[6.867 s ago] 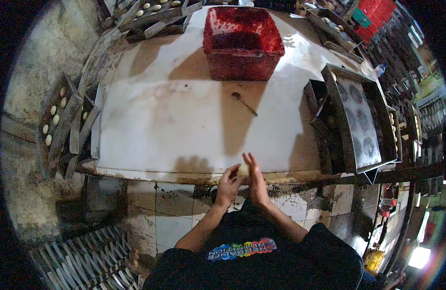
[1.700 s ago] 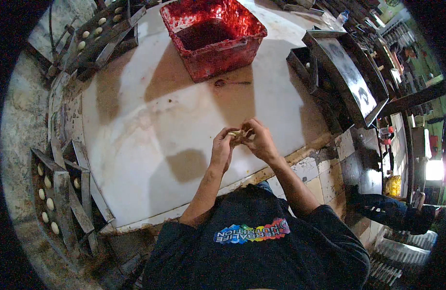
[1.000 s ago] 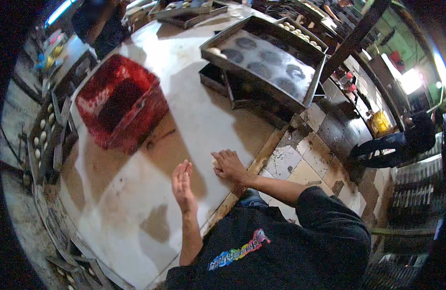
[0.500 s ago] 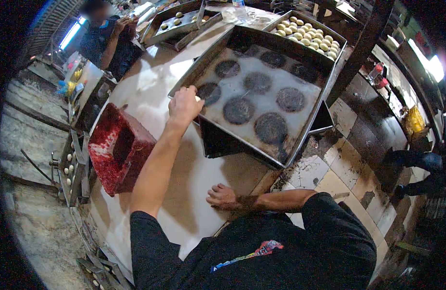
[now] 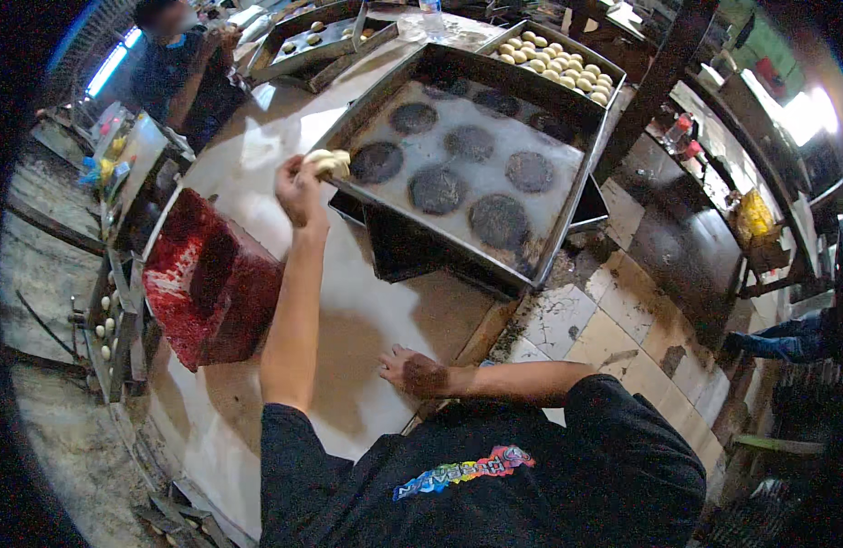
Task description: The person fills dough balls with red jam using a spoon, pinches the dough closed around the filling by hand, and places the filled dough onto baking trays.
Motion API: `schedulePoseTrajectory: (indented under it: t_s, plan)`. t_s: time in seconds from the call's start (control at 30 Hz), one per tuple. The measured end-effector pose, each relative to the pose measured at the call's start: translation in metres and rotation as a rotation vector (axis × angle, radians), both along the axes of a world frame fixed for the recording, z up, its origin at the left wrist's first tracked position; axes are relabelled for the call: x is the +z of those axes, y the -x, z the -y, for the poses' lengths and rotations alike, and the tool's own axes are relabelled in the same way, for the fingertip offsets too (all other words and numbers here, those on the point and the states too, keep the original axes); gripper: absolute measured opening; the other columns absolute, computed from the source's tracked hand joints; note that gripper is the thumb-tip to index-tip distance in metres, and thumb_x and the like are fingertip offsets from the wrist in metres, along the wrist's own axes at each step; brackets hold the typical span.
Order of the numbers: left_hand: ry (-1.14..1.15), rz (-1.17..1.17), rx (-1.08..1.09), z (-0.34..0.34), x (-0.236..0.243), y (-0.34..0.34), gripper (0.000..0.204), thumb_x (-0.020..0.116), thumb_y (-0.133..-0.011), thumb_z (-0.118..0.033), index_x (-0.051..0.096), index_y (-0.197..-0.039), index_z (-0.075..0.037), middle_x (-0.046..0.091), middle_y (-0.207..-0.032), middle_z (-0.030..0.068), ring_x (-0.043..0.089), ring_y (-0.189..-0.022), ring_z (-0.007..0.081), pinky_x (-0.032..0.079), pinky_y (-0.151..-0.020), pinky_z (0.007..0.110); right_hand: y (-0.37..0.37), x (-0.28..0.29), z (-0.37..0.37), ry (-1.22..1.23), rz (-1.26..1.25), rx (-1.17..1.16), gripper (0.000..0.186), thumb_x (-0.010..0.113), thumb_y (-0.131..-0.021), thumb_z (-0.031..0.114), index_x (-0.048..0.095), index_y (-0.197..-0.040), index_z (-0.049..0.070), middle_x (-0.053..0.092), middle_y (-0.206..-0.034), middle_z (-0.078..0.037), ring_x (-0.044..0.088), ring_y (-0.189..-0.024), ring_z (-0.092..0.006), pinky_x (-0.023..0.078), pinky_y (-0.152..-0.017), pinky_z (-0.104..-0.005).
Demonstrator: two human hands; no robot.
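My left hand [image 5: 299, 194] is raised over the table beside the left corner of a large metal baking tray [image 5: 398, 203]. Its fingers are closed on a pale cream, soft-looking lump [image 5: 328, 164], folded or ridged; whether it is dough or cloth I cannot tell. The lump is near the tray's rim, and I cannot tell if they touch. Dark round marks cover the tray's grey bottom. On the table near my body lies my right hand [image 5: 414, 373], holding nothing, fingers apart. To the left of my left forearm stands a red, worn, box-like container [image 5: 248, 297].
Beneath the baking tray sits another dark tray [image 5: 394, 247], turned at an angle. Behind it, a tray [image 5: 615, 91] holds rows of pale dough balls. A person [image 5: 179, 73] stands at the far left near another tray [image 5: 298, 64]. A dark post [image 5: 654, 91] rises at the right.
My left hand has moved left, off the tray's corner, and the pale lump now shows plainly in its fingers. My right hand stays on the table. The whole view has shifted slightly.
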State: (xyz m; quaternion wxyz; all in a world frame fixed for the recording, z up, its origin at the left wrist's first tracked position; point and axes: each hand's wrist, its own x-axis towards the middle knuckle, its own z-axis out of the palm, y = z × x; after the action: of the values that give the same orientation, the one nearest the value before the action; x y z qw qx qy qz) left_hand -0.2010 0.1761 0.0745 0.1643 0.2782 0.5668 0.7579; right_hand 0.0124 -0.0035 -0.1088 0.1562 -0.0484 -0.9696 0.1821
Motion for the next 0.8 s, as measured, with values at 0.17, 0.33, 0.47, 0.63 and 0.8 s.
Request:
schedulePoseTrajectory:
  t_s: [0.17,0.33,0.47,0.63,0.8]
  plan:
    - [-0.407,0.669,-0.114,0.090,-0.033,0.031,0.028,0.045,-0.077,-0.001,0.045,-0.105,0.003,0.052,-0.099,0.0174,0.056,-0.086,0.0284,0.051,-0.078,0.034,-0.024,0.002,0.000,0.332,0.233,0.100,0.019,0.055,-0.071,0.012,0.052,-0.087,0.002,0.050,-0.093,-0.011,0.053,-0.083,-0.0273,0.046,-0.069,-0.0390]
    - [-0.726,1.363,-0.587,0.165,-0.052,-0.014,0.037,0.047,-0.081,-0.013,0.045,-0.112,0.008,0.050,-0.109,0.0227,0.050,-0.097,0.0297,0.049,-0.080,0.034,-0.100,0.197,-0.069,0.936,0.290,0.075,0.043,0.065,-0.071,0.013,0.053,-0.112,0.004,0.058,-0.107,-0.012,0.055,-0.100,-0.0202,0.045,-0.084,-0.0322]
    - [-0.687,1.444,-0.841,0.222,-0.087,-0.067,0.056,0.051,-0.085,-0.038,0.042,-0.117,0.007,0.044,-0.117,0.0189,0.046,-0.101,0.0283,0.044,-0.084,0.033,-0.129,0.273,-0.138,0.575,0.058,-0.361,0.044,0.071,-0.068,0.016,0.057,-0.108,0.006,0.056,-0.108,-0.009,0.055,-0.100,-0.0201,0.047,-0.082,-0.0322]
    - [-0.194,1.491,-0.795,0.233,-0.103,-0.142,0.042,0.049,-0.086,-0.034,0.049,-0.114,-0.003,0.055,-0.107,0.0172,0.055,-0.093,0.0271,0.049,-0.079,0.033,-0.123,0.210,-0.251,0.060,0.241,-0.499,0.035,0.066,-0.066,0.025,0.060,-0.091,0.002,0.057,-0.095,-0.018,0.055,-0.089,-0.0337,0.045,-0.076,-0.0409]
    - [0.056,1.052,-0.649,0.254,-0.120,-0.177,0.032,0.056,-0.084,-0.016,0.045,-0.112,-0.004,0.058,-0.100,0.0124,0.056,-0.096,0.0238,0.050,-0.080,0.034,-0.119,0.213,-0.245,-0.087,0.033,-0.453,0.061,0.068,-0.069,0.028,0.045,-0.120,0.004,0.046,-0.121,-0.020,0.049,-0.106,-0.0327,0.041,-0.089,-0.0397]
